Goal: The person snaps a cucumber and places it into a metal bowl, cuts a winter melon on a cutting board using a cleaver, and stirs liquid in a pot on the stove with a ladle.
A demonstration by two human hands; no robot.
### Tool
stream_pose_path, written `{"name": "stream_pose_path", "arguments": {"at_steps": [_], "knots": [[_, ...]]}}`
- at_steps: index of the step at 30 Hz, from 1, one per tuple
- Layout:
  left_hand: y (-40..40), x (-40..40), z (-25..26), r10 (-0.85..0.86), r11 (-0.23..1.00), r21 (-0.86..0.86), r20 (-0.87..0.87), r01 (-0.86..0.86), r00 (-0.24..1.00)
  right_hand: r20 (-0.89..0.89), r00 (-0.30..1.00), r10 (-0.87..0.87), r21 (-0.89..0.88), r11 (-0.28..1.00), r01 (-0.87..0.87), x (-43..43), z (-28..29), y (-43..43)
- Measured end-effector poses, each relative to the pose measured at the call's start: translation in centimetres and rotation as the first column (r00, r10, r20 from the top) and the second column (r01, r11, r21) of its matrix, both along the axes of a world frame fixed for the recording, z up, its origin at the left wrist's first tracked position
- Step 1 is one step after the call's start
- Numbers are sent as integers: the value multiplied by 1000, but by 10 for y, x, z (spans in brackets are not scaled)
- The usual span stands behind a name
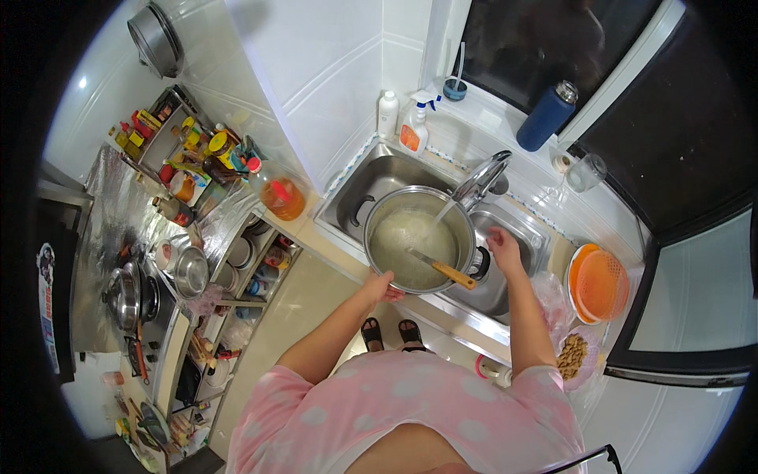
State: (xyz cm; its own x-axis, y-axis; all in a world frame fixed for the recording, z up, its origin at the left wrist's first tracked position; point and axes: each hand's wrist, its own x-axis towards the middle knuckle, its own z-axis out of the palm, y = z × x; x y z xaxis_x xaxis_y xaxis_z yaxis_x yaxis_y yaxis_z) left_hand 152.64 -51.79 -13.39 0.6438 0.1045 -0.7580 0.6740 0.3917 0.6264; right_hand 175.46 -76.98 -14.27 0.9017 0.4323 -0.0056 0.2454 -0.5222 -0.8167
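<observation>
A large steel pot (372, 252) of cloudy liquid rests over the divider of a double sink, beneath the chrome faucet (482, 178), from which water runs into it. A utensil with a wooden handle (455, 275) leans across the pot's near rim, its metal part reaching into the liquid. My left hand (382, 288) touches the pot's near left side from below, fingers extended; whether it bears weight I cannot tell. To the right of the pot, my right hand (502, 244) hovers over the right basin (494, 296), fingers loosely curled, holding nothing and apart from the black pot handle (482, 263).
Behind the sink stand a spray bottle (414, 127), a white bottle (388, 114) and a blue flask (546, 117). An orange colander (601, 285) and a bowl of brown pieces (572, 356) are at the right. A jug of reddish liquid (278, 192) stands at the left.
</observation>
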Motion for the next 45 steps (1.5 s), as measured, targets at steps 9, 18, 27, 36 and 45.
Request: {"name": "stream_pose_path", "arguments": {"at_steps": [9,18,27,36,45], "knots": [[-37,-3,4,144,988,58,20,-145,989,245,901,357,-115,934,-339,85,-27,66],[-37,0,13,137,989,50,2,-137,991,86,784,614,-249,775,-580,124,-57,94],[-38,-4,9,150,987,60,15,-151,989,33,805,592,-395,748,-534,126,-54,106],[-38,-3,7,161,984,82,-9,-160,987,131,790,600,-519,720,-461,132,-57,116],[-38,-4,9,130,988,87,-20,-128,991,134,812,568,-445,767,-462,132,-60,114]]}}
